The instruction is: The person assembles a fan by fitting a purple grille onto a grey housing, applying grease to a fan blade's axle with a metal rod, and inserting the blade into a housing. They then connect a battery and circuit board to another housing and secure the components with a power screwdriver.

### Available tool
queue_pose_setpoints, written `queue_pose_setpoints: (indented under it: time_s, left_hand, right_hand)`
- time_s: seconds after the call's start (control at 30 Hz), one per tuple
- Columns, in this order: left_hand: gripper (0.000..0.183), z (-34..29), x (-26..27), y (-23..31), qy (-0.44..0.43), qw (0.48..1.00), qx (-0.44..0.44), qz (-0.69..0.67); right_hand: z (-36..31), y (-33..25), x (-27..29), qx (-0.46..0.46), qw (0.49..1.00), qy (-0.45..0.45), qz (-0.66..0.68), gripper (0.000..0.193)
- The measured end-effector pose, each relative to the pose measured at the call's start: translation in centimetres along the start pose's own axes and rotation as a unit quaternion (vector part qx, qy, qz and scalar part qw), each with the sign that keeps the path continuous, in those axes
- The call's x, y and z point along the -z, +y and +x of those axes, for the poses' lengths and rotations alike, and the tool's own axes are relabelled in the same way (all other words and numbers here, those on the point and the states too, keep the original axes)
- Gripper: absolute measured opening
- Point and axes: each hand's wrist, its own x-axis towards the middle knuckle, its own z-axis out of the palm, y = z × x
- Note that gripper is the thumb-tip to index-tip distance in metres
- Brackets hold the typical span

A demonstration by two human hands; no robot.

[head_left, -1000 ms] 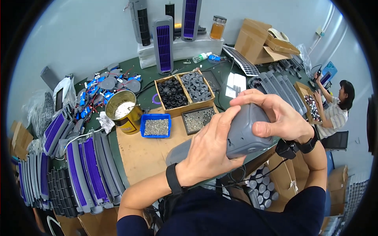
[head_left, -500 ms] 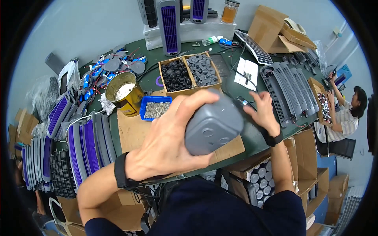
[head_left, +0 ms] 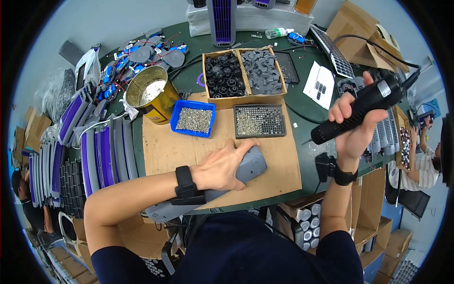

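My left hand (head_left: 220,168) is closed over the upper end of a long grey plastic fan housing (head_left: 253,165). The housing lies slantwise on a brown cardboard sheet (head_left: 170,151), its lower end reaching past the table's near edge under my forearm. To the right, my right hand (head_left: 354,137) grips a black corded electric screwdriver (head_left: 359,111) in the air, its thin bit pointing down-left. Beyond my left hand sits a black perforated screw tray (head_left: 274,125) partly covered with small screws. A blue bin of screws (head_left: 194,118) stands to its left.
A two-part box (head_left: 246,97) holds black round parts and grey brackets. A yellow tin (head_left: 156,111) stands left of the blue bin. Fan panels (head_left: 106,161) line the left; wired blue-and-grey parts (head_left: 142,54) lie behind. Another person (head_left: 423,163) sits far right.
The grey housing has come down from close to my head onto the cardboard, with my left hand still on it. My right hand has raised the screwdriver. The screw tray now shows.
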Motion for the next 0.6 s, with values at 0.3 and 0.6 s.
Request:
queue_pose_setpoints:
  time_s: [0.3, 0.6]
  left_hand:
    - [0.082, 1.1, -1.5, -0.6, -0.008, 0.998, 0.032, -0.060]
    - [0.081, 1.0, -1.7, -1.3, 0.004, 0.996, 0.019, -0.082]
  right_hand:
    - [2.2, 8.8, -0.4, 0.006, 0.995, 0.086, -0.040, 0.087]
    - [2.2, 9.9, 0.1, -0.017, 0.994, 0.090, -0.055, 0.088]
